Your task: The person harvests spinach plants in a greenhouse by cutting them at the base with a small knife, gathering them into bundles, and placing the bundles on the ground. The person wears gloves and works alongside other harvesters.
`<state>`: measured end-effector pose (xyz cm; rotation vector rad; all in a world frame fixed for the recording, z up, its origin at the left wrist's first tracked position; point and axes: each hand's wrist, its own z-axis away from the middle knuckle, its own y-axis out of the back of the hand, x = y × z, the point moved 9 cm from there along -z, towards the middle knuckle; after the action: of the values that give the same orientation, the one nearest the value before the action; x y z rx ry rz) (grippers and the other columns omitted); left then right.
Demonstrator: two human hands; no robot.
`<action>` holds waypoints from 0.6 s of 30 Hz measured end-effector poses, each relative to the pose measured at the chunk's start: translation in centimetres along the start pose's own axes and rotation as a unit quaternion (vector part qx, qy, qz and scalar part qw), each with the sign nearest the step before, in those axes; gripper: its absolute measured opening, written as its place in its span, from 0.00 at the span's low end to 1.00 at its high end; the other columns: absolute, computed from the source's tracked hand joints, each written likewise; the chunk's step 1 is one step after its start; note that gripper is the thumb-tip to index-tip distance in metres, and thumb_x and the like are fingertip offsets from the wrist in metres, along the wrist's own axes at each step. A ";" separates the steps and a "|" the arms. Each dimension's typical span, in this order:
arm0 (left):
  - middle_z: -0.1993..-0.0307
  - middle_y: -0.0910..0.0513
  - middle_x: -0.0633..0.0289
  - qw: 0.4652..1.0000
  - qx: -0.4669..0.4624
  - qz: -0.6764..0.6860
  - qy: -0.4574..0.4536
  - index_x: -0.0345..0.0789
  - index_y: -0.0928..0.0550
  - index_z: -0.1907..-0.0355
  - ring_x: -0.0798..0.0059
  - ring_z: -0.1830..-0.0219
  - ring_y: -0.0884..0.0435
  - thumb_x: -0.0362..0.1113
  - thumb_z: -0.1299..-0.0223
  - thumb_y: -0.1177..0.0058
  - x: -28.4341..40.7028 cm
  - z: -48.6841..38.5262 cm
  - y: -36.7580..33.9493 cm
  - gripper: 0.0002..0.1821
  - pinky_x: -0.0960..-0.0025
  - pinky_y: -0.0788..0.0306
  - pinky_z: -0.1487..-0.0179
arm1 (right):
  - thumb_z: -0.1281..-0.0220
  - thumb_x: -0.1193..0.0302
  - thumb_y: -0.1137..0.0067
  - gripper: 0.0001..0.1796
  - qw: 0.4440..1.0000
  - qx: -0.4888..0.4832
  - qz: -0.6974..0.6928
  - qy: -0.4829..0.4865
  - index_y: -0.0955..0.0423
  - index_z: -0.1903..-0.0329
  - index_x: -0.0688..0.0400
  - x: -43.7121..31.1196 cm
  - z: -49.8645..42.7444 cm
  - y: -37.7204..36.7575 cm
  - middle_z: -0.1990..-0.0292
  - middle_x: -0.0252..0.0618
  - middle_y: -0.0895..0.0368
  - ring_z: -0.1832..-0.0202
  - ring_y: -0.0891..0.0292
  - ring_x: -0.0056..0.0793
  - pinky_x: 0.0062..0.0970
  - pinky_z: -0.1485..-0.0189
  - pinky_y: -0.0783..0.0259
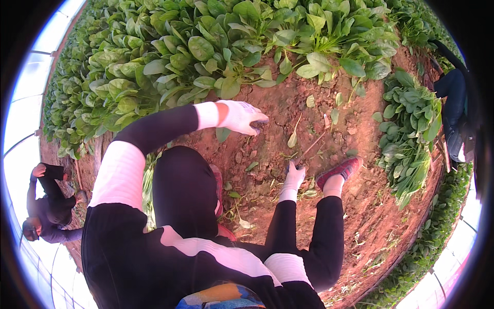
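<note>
My left hand [242, 117], in a white glove with a dark palm, is held over the bare soil near the front edge of the spinach plants [200, 50]. Its fingers are curled but apart from the thumb, and I see nothing between them. Lower down, my right hand [295, 174] in a matching glove grips a thin-handled cutting tool [314, 143]. The tool points away from me, its small blade close to the ground. A loose spinach leaf [292, 139] lies just left of the tool. Several other leaves and stem scraps are scattered around.
Cut spinach [409, 135] lies in a heap at the right. Beyond it a person in jeans [451, 92] is partly visible. Another person [50, 208] crouches at the far left. My right shoe [339, 172] rests on the reddish soil [362, 216], beside my right hand.
</note>
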<state>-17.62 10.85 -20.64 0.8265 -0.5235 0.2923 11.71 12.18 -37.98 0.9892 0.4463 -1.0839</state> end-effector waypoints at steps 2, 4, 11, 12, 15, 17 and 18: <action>0.38 0.30 0.50 0.956 -0.052 -0.284 0.044 0.35 0.33 0.34 0.52 0.34 0.34 0.49 0.42 0.48 -2.3 -5.4 -2.3 0.34 0.52 0.47 0.29 | 0.37 0.58 0.43 0.20 0.960 -0.044 -0.244 -0.128 0.27 0.53 0.62 0.9 0.1 -1.5 0.71 0.43 0.21 0.75 0.26 0.35 0.35 0.70 0.28; 0.36 0.32 0.49 0.855 -0.035 -0.510 0.086 0.32 0.34 0.34 0.48 0.33 0.38 0.46 0.43 0.49 -4.9 -8.6 -3.1 0.34 0.47 0.52 0.27 | 0.32 0.55 0.50 0.20 0.911 -0.120 -0.355 -0.174 0.28 0.52 0.60 -0.4 1.1 -2.9 0.76 0.38 0.24 0.83 0.31 0.29 0.30 0.79 0.31; 0.26 0.49 0.57 0.700 -0.105 -0.658 0.257 0.38 0.45 0.28 0.60 0.25 0.50 0.38 0.37 0.59 -18.5 -6.8 2.1 0.34 0.54 0.61 0.23 | 0.29 0.64 0.54 0.13 0.926 -0.277 -0.243 -0.088 0.30 0.55 0.62 -5.3 6.3 -9.7 0.82 0.33 0.28 0.85 0.32 0.22 0.22 0.84 0.34; 0.26 0.49 0.57 0.731 -0.034 -0.631 0.259 0.37 0.45 0.28 0.60 0.25 0.50 0.36 0.35 0.62 -19.1 -5.4 3.0 0.32 0.55 0.61 0.23 | 0.29 0.64 0.54 0.12 0.917 -0.309 -0.234 -0.094 0.30 0.54 0.61 -5.1 7.1 -11.5 0.81 0.33 0.27 0.84 0.31 0.23 0.23 0.83 0.32; 0.28 0.43 0.55 0.780 0.155 -0.546 0.263 0.35 0.42 0.29 0.60 0.26 0.48 0.35 0.34 0.65 -19.6 -3.2 4.6 0.29 0.56 0.60 0.23 | 0.29 0.65 0.53 0.11 0.905 -0.347 -0.214 -0.121 0.30 0.54 0.59 -4.2 7.8 -15.6 0.77 0.34 0.25 0.81 0.26 0.24 0.24 0.79 0.27; 0.29 0.42 0.55 0.790 0.161 -0.524 0.275 0.35 0.40 0.30 0.60 0.27 0.46 0.33 0.35 0.63 -20.2 -3.2 4.2 0.29 0.58 0.58 0.24 | 0.29 0.66 0.52 0.10 0.908 -0.358 -0.198 -0.095 0.28 0.55 0.59 -4.7 6.9 -17.2 0.71 0.36 0.21 0.78 0.24 0.24 0.23 0.78 0.28; 0.32 0.37 0.53 0.776 0.181 -0.538 0.274 0.35 0.38 0.32 0.58 0.29 0.43 0.34 0.35 0.63 -19.8 -3.3 4.5 0.28 0.56 0.57 0.24 | 0.29 0.66 0.53 0.10 0.915 -0.355 -0.181 -0.068 0.28 0.55 0.58 -5.5 6.2 -18.1 0.70 0.36 0.20 0.77 0.23 0.23 0.23 0.78 0.28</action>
<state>-35.13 15.37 -30.51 1.2274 0.6192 -0.4527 -7.62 7.71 -38.87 0.1833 0.8563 -1.1781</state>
